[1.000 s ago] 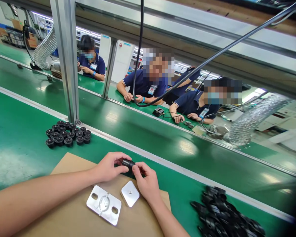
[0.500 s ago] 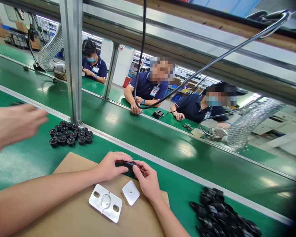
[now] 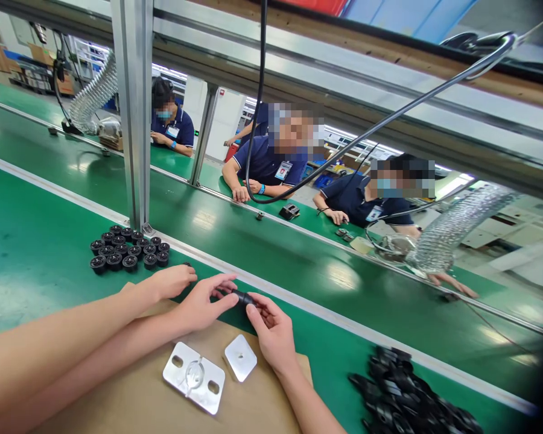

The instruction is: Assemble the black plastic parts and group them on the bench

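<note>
My right hand (image 3: 274,328) grips a small black cylindrical part (image 3: 243,297) between thumb and fingers. At the part's other end, my left hand (image 3: 208,304) has its thumb and fingers curled around it. Below the hands, on brown cardboard (image 3: 140,392), lie a silver metal plate (image 3: 193,377) with two slots and a round recess, and a smaller silver block (image 3: 241,358) with a centre hole. Just beyond my left hand, a co-worker's hand (image 3: 174,281) reaches in from the left, with something dark partly hidden beside its fingers.
Rows of round black parts (image 3: 117,253) stand at left by a metal post (image 3: 136,120). A pile of black parts (image 3: 402,386) lies at right. Several co-workers sit across the green bench (image 3: 262,241). A black cable (image 3: 263,72) hangs ahead.
The co-worker's hand has come from the far left to beside my left hand. My left fingers have loosened a little around the black part, showing more of it.
</note>
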A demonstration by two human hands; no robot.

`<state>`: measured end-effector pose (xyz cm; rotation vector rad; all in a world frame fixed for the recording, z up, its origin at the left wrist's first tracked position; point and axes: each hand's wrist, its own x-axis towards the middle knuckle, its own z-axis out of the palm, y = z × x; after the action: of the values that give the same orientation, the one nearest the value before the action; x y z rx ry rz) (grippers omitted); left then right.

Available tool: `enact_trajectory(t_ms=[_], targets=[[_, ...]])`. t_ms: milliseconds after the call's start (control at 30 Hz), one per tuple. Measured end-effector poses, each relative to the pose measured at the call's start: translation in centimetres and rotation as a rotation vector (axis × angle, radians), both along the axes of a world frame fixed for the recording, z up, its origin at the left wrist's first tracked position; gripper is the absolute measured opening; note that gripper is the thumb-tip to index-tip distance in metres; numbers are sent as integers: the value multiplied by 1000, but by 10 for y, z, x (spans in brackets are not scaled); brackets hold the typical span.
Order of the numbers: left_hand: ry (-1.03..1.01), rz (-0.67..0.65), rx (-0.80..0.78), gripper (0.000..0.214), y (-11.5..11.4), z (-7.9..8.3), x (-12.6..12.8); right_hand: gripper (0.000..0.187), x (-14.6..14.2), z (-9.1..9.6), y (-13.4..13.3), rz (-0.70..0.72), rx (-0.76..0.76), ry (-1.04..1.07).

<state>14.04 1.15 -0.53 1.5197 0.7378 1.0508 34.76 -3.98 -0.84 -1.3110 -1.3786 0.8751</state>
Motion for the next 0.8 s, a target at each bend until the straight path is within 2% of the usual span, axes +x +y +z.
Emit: enact_trajectory(t_ms=[100, 200, 367, 467, 667, 800], targets=[[44, 3, 55, 42, -1, 2, -1, 48, 0, 0, 0, -9, -4, -13], [56, 52, 144, 46, -2, 2, -2, 48, 1, -1, 0, -19, -3, -3], [83, 56, 100, 37, -2, 0, -1, 47, 1, -3, 1, -3, 23, -30], [90, 88, 191, 44, -2, 2, -1, 47, 3, -5, 1, 2, 50, -34], [134, 89, 137, 40, -4, 3, -1, 43, 1, -4, 0, 5, 97, -90], [112, 129, 249, 55, -3, -2, 0, 37, -1, 4, 0, -36, 177, -196]])
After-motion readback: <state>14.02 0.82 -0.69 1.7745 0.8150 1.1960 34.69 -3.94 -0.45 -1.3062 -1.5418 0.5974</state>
